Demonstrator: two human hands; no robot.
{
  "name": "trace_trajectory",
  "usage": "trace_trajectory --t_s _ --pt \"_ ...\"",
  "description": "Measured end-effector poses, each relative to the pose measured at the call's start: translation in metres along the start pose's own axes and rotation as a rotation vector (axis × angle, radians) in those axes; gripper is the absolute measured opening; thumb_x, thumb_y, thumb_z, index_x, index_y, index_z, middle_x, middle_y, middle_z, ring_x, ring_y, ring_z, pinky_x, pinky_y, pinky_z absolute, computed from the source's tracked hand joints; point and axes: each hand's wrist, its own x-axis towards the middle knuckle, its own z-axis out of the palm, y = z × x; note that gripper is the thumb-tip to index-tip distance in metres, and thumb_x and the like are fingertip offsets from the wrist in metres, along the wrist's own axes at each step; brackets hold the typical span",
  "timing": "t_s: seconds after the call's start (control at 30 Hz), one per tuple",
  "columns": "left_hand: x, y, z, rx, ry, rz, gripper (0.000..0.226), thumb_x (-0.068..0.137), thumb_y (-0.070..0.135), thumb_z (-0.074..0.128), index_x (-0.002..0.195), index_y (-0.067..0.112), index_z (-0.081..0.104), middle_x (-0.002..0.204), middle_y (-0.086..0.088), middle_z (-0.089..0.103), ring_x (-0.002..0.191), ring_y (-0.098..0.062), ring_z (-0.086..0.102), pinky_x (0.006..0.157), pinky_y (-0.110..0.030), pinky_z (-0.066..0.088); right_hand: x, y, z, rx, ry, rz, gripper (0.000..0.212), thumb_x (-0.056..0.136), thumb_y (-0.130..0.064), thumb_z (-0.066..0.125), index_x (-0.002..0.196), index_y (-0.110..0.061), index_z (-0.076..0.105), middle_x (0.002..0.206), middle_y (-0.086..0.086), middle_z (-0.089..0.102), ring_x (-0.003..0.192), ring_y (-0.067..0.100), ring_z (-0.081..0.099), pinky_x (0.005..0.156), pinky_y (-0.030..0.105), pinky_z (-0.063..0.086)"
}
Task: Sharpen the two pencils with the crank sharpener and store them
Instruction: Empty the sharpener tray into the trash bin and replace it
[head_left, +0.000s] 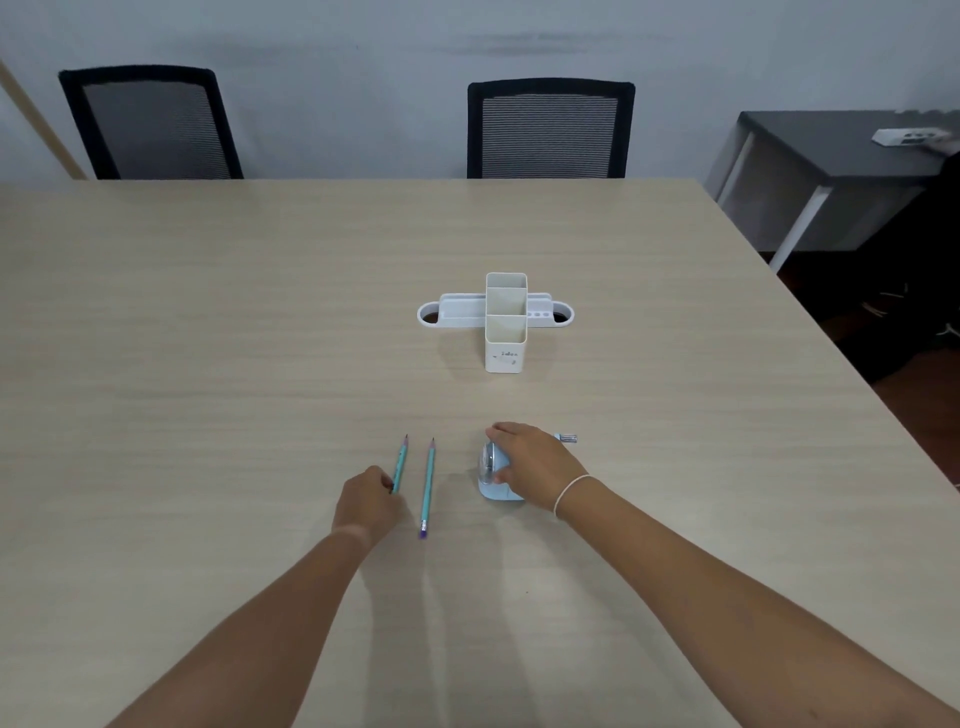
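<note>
The left hand (370, 503) curls its fingers around the lower half of the left pencil (400, 464), pinching it where it lies on the table; the pencil's dark tip points toward 12 o'clock. Just beside it, at 3 o'clock, the second pencil (428, 486) lies untouched and almost parallel, its purple eraser end toward 6 o'clock. The right hand (532, 465), a white band on its wrist, lies over the top of the pale blue crank sharpener (492, 475) with fingers bent around the body, holding it down. The crank handle (568, 438) juts out past the hand at 2 o'clock. Well apart, at 12 o'clock from the sharpener, stands a white desk organizer (505, 322) with two upright square cups and low side trays. All rest on a light wood-grain table (208, 338). Beyond its far edge stand two black mesh-back chairs (549, 130) against a pale wall, and a dark side table (831, 156) sits at 2 o'clock.
</note>
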Motion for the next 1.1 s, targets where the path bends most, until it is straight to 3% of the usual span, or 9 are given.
trace_trajectory --t_s 0.17,0.3,0.47,0.6,0.7,0.8,0.97,1.1 --pt "0.000 0.013 -0.006 0.053 0.011 0.047 0.031 0.086 0.015 0.060 0.114 0.004 0.055 0.103 -0.014 0.059 0.076 -0.027 0.056 0.065 -0.030 0.045 -0.002 0.001 -0.002 -0.004 -0.021 -0.031 0.054 0.084 -0.012 0.059 0.133 -0.005 0.038 0.142 0.010 0.041 0.132 0.026 0.036 0.106 0.036 0.035" --pt "0.002 0.038 -0.016 0.071 0.043 0.168 0.033 0.085 0.019 0.061 0.115 0.004 0.058 0.113 -0.019 0.061 0.107 -0.031 0.056 0.091 -0.032 0.043 -0.004 0.004 -0.024 0.099 0.108 -0.064 0.056 0.087 -0.020 0.058 0.138 -0.015 0.035 0.150 0.003 0.032 0.137 0.019 0.029 0.111 0.029 0.024" --pt "-0.003 0.074 -0.018 0.044 0.038 0.341 0.027 0.085 0.017 0.059 0.110 0.006 0.060 0.091 -0.007 0.056 0.095 -0.025 0.056 0.087 -0.029 0.042 -0.011 0.030 -0.053 0.256 0.353 0.005 0.046 0.087 -0.017 0.059 0.131 -0.014 0.047 0.136 0.009 0.051 0.125 0.025 0.046 0.105 0.031 0.034" --pt "-0.011 0.092 -0.009 0.069 -0.045 0.489 0.031 0.086 0.021 0.061 0.115 0.013 0.057 0.101 -0.003 0.052 0.091 -0.019 0.051 0.087 -0.026 0.040 -0.023 0.065 -0.051 0.419 0.429 0.191 0.038 0.085 -0.009 0.060 0.123 -0.010 0.055 0.120 0.011 0.061 0.110 0.026 0.055 0.096 0.029 0.040" --pt "-0.016 0.101 0.000 0.113 -0.134 0.584 0.039 0.083 0.025 0.064 0.121 0.020 0.055 0.117 -0.004 0.055 0.109 -0.019 0.052 0.098 -0.032 0.043 -0.034 0.086 -0.034 0.468 0.365 0.318 0.037 0.084 -0.004 0.059 0.120 -0.007 0.057 0.116 0.014 0.062 0.093 0.020 0.053 0.092 0.029 0.041" --pt "-0.019 0.104 0.009 0.211 -0.205 0.634 0.054 0.078 0.031 0.068 0.128 0.026 0.048 0.129 0.001 0.050 0.120 -0.020 0.045 0.101 -0.033 0.038 -0.043 0.095 -0.011 0.477 0.234 0.378 0.042 0.080 -0.003 0.061 0.122 -0.007 0.056 0.118 0.015 0.060 0.089 0.015 0.045 0.083 0.021 0.035" --pt "-0.017 0.101 0.022 0.284 -0.255 0.657 0.061 0.073 0.034 0.072 0.128 0.027 0.048 0.119 0.002 0.052 0.110 -0.021 0.051 0.098 -0.039 0.044 -0.044 0.083 0.020 0.498 -0.009 0.326 0.052 0.075 -0.012 0.070 0.124 -0.011 0.053 0.111 0.010 0.054 0.091 0.015 0.044 0.082 0.024 0.037" --pt "-0.015 0.100 0.023 0.263 -0.241 0.682 0.059 0.074 0.029 0.073 0.128 0.024 0.050 0.116 0.000 0.054 0.104 -0.021 0.054 0.096 -0.038 0.045 -0.035 0.071 0.037 0.583 -0.040 0.338 0.050 0.066 -0.018 0.077 0.111 -0.010 0.055 0.109 0.007 0.057 0.098 0.021 0.054 0.084 0.031 0.043"
